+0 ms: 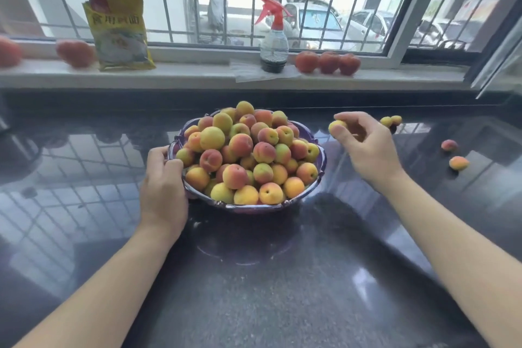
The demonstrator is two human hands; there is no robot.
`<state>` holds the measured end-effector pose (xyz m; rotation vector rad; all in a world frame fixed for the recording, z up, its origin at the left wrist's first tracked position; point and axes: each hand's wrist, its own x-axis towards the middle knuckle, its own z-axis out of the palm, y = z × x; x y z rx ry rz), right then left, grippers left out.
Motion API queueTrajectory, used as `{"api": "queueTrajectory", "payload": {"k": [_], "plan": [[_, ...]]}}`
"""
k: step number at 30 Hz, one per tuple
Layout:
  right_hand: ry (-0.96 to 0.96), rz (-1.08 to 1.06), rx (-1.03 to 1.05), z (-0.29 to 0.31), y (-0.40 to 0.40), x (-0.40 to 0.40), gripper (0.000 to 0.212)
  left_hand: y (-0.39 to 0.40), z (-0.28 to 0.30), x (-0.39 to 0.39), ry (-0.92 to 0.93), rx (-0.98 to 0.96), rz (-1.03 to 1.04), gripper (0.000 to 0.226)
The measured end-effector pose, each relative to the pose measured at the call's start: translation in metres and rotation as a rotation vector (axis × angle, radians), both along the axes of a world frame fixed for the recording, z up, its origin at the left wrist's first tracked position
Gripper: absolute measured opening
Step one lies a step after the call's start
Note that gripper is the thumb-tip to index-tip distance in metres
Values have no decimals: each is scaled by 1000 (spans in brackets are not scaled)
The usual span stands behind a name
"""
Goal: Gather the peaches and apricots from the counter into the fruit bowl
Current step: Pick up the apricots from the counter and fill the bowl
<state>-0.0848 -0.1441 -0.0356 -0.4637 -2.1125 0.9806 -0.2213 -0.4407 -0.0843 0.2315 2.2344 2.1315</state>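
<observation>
Most of the job looks done: the scalloped purple glass fruit bowl [317,178] is heaped high. The left hand [163,181] grips its rim at nine o'clock, while the right hand [364,144] pinches one small yellow apricot [337,125] beside the bowl at two o'clock. Four loose apricots [459,163], possibly more, wait on the dark polished stone counter [254,277] towards three o'clock.

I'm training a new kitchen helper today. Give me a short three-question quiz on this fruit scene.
1. True or false: the right hand is empty.
2. What does the left hand grip?
3. How many loose apricots lie on the counter right of the bowl? A) one B) four C) seven

Key:
1. False: it pinches a small apricot.
2. The rim of the purple fruit bowl.
3. B: a far pair and a near pair.
</observation>
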Motion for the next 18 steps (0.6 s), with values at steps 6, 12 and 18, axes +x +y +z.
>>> {"api": "queueTrajectory", "payload": {"k": [6,12,18], "plan": [[-96,138,285,-4,-92,19,29,-3,1,3,-12,-23,-11,20],[-41,83,233,-3,-85,27,22,-4,11,12,-35,-30,-15,24],[-275,-369,242,-37,28,66,32,10,3,23,-303,243,33,50]]}}
